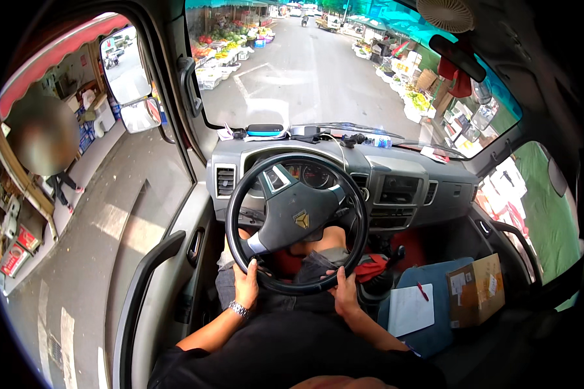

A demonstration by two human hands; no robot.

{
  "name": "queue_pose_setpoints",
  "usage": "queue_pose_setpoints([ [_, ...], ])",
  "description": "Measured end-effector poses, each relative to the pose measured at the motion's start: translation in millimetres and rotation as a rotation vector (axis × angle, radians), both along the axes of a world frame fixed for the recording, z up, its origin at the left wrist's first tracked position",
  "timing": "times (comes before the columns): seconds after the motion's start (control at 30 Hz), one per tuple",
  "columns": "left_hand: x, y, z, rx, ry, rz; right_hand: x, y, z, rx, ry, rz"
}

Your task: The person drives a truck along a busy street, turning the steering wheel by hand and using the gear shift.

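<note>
You seem to be at the steering step: your left hand (245, 286) and right hand (345, 295) curl around the lower left and lower right of the steering wheel (298, 211), which sits between you and the dashboard (451, 174). Turning it would call for both hands guiding together.

Steering wheel (285, 211): gold triangular emblem (302, 222) on the dark hub, small lettering at its top edge.
Red boxes (13, 260), lower left of the frame: pale lettering on their sides.
Cardboard box (477, 305), lower right: white labels (459, 282), print too small to read.
Instrument dials (315, 175), centre: scale marks, figures too small to read.
Bottle (377, 141), upper centre, on the dashboard (405, 162): blue-and-white label, illegible.
</note>
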State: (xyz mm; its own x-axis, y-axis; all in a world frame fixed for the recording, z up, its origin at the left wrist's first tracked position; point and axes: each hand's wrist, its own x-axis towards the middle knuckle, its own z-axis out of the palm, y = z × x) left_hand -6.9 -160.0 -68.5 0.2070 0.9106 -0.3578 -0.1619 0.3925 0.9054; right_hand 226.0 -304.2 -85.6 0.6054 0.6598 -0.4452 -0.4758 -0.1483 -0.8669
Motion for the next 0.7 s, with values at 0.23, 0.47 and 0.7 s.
queue_pose_setpoints([
  [0.23, -19, 29, -10, 0.284, 0.164, 0.065, 22, 26, -12, 0.174, 0.057, -0.078],
  [0.47, -11, 157, 24, 0.244, 0.191, -0.082, 133, 102, 17, 0.069, -0.419, -0.024],
  [0.7, 43, 264, 29, 0.508, 0.481, -0.344, 180, 162, 49, -0.123, -1.338, 0.121],
])
